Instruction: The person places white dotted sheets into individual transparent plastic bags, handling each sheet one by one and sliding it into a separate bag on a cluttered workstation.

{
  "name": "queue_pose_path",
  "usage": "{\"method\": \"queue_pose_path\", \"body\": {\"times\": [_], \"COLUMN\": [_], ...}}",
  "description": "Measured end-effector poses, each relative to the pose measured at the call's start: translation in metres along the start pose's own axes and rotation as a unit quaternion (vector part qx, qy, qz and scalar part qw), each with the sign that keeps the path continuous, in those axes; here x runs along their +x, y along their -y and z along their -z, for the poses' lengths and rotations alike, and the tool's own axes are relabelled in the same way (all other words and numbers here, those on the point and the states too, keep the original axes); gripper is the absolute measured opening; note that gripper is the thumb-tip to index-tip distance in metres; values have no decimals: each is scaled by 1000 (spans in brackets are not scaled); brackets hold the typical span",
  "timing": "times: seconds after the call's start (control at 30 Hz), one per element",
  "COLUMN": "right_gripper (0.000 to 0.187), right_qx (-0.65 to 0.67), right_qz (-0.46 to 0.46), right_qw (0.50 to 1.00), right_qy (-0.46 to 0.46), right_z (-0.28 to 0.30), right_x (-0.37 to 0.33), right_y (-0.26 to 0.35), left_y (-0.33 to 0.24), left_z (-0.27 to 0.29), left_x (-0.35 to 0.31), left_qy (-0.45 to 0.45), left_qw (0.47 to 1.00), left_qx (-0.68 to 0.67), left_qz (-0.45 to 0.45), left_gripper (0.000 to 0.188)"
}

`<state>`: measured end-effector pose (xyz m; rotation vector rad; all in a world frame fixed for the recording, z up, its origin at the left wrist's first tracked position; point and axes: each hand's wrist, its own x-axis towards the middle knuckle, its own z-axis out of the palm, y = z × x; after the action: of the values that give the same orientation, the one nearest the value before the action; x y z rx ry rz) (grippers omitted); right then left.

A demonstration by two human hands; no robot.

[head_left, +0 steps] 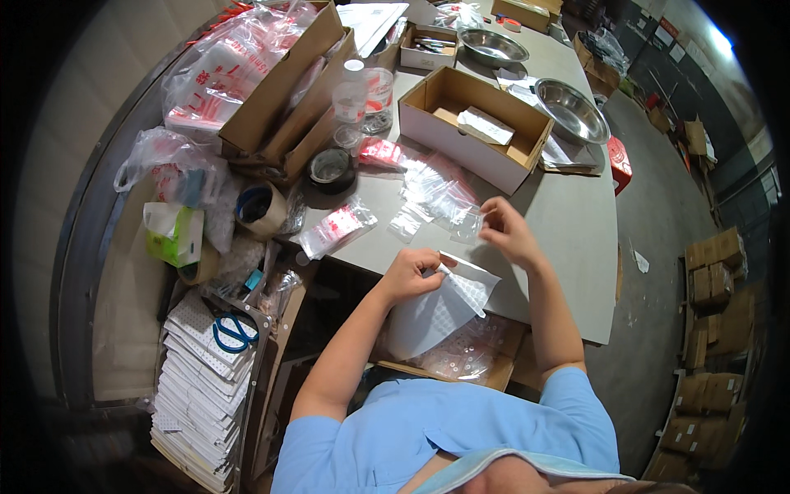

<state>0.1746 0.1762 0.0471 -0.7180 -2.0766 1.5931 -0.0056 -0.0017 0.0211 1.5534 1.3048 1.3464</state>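
A white printed sheet (436, 317), curled and hanging toward my body, is pinched at its top edge by my left hand (414, 275). My right hand (508, 233) is just over the table, its fingers bent together at the edge of a small clear plastic bag (467, 226). That bag lies at the near end of a spread of clear zip bags (440, 188) with red print. Another small clear bag (405, 224) lies to the left, near a stack of red-printed bags (337, 226). The sheet hides part of an open drawer (465, 350) holding small clear pieces.
Behind the bags stands an open cardboard box (461, 148) with metal bowls (573, 109) beyond it. At the left are a tape roll (332, 170), a clear bottle (350, 95) and upright cartons of bags (284, 90). Blue-handled scissors (234, 332) rest on stacked paper (202, 387).
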Motion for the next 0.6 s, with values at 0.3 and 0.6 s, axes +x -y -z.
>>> {"method": "queue_pose_path", "body": {"times": [0.3,0.6], "right_gripper": [44,38], "right_qx": [-330,-291], "right_qz": [30,-83], "right_qw": [943,952], "right_qy": [-25,41], "right_z": [-16,9], "right_x": [38,44], "right_y": [2,15], "left_y": [14,6], "left_z": [2,3], "left_x": [-2,2], "left_qy": [-7,5], "left_qw": [999,999], "left_qx": [-23,-37], "left_qz": [-23,17], "left_gripper": [22,26]}}
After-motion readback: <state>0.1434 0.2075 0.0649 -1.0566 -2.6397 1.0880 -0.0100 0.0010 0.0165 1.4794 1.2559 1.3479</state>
